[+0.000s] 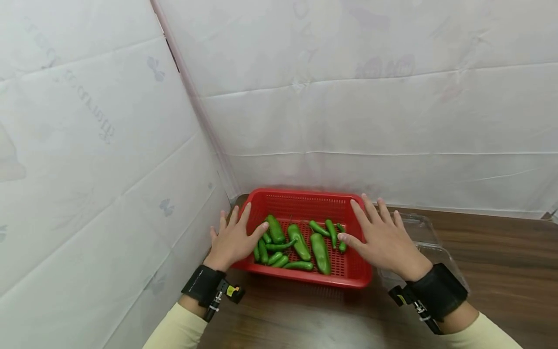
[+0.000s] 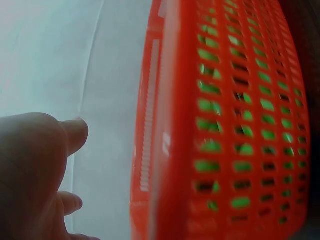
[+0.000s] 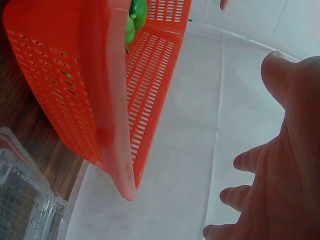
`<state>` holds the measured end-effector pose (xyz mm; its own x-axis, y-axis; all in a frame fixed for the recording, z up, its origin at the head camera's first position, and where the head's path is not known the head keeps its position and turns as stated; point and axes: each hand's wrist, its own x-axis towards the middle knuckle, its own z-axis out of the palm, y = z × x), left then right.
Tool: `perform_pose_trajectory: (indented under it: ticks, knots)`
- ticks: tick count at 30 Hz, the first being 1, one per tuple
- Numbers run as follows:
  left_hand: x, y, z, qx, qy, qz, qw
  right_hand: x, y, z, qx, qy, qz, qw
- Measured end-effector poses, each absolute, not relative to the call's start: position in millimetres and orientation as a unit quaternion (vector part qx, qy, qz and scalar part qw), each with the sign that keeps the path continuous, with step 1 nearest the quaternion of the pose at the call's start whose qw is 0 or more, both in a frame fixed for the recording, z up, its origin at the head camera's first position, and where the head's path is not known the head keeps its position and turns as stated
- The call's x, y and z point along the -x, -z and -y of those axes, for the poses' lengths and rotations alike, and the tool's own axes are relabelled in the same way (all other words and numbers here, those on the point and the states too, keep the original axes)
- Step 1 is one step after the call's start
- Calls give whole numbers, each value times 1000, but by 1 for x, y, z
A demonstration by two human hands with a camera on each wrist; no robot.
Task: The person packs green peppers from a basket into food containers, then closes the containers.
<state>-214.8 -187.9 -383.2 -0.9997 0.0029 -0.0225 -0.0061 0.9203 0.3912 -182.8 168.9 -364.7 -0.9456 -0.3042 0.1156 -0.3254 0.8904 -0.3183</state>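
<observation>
Resting on the wooden table (image 1: pixel 501 242), the red basket (image 1: pixel 301 201) sits in the corner where two white-covered walls meet, its left end close to the left wall (image 1: pixel 87 169). Green peppers (image 1: pixel 320 252) lie loose on its perforated floor, several overlapping; through the slots in the left wrist view they show as green patches.

Left hand (image 1: pixel 233 240): positioned at the basket's left end, fingers extended and spread, thumb reaching over the rim toward the peppers. It has hold of nothing; whether the palm touches the rim cannot be told.

Right hand (image 1: pixel 383 237): positioned over the basket's right end, fingers straight and spread, thumb pointing inward above the peppers. It too grips nothing. In the right wrist view the fingers (image 3: pixel 245 160) stand apart from the basket wall (image 3: pixel 145 90).

Both wrists carry black straps (image 1: pixel 438 291) with small cameras, over cream sleeves.

A clear plastic box (image 1: pixel 425 237) lies just beside the basket's right end, partly under the right hand
</observation>
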Motion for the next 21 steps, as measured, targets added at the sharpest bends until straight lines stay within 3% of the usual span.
perform_pose_trajectory:
  ticks: [21]
  knots:
    - [214,418,214,34,-277,-960,30,189,377,-154,-178,-158,971,16]
